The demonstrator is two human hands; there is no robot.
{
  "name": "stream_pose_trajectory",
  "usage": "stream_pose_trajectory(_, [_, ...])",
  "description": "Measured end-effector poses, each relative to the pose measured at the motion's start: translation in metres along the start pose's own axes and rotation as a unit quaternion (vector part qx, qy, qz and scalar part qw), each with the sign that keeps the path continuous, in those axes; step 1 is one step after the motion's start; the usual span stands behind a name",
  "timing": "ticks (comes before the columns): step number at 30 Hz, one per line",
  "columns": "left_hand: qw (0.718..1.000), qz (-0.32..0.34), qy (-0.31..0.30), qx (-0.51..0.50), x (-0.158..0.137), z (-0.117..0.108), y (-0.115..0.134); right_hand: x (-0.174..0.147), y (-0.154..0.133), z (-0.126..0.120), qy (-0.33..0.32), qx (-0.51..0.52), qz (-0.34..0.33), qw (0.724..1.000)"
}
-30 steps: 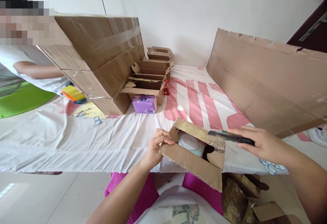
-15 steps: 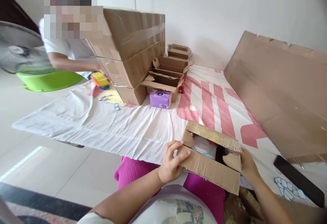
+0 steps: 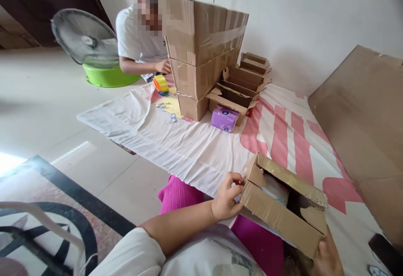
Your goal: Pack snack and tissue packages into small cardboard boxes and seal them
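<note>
A small cardboard box (image 3: 277, 215) with its top flaps partly folded in lies at the near edge of the cloth-covered table, in front of my body. Through the gap between the flaps a pale, rounded item (image 3: 275, 189) shows inside; its kind is unclear. My left hand (image 3: 229, 196) is closed at the box's left end, with fingers curled against the cardboard. Around the near right corner my right hand (image 3: 327, 256) grips the box, thumb on the front flap and the other fingers mostly hidden.
Stacked taped cartons (image 3: 208, 57) stand mid-table, with open boxes (image 3: 233, 95) and a purple tissue pack (image 3: 224, 119) beside them. Across sits a person (image 3: 138, 40) near a yellow-orange tape roll (image 3: 160, 84). A large cardboard sheet (image 3: 362, 120) leans right; a dark phone-like object (image 3: 385, 246) lies below.
The view has swung left. My right hand has shifted to the box's near corner, its thumb now on the front flap. The other person's hand has moved off the tape roll.
</note>
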State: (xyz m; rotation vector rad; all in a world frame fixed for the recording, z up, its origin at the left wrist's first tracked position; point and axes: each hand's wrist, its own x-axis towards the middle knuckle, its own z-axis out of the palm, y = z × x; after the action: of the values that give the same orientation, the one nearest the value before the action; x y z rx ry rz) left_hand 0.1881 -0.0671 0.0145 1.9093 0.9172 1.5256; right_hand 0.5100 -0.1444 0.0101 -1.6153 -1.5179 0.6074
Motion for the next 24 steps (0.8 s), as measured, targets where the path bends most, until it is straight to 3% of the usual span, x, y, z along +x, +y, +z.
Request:
stream_pose_trajectory(3, [0.994, -0.055, 0.040, -0.081, -0.002, 0.005, -0.006, 0.003, 0.005, -0.005, -0.006, 0.018, 0.024, 1.000])
stream_pose_trajectory(6, [0.960, -0.185, 0.085, -0.195, 0.008, 0.006, -0.020, 0.003, 0.011, -0.006, 0.008, 0.020, 0.040, 0.999])
stream_pose_trajectory(9, [0.919, -0.279, 0.049, -0.276, 0.025, 0.005, -0.038, 0.002, 0.013, -0.005, 0.015, 0.020, 0.033, 0.999])
stream_pose_trajectory(13, [0.882, -0.327, -0.025, -0.338, 0.040, 0.002, -0.056, 0.002, 0.013, -0.002, 0.015, 0.027, 0.046, 0.998])
stream_pose_trajectory(19, [0.945, -0.261, -0.057, -0.189, 0.043, -0.004, -0.054, 0.006, 0.019, -0.002, 0.017, 0.050, 0.038, 0.998])
stream_pose_trajectory(24, [0.976, -0.179, -0.035, -0.120, 0.043, -0.005, -0.047, 0.009, 0.023, -0.002, 0.009, 0.044, 0.017, 0.999])
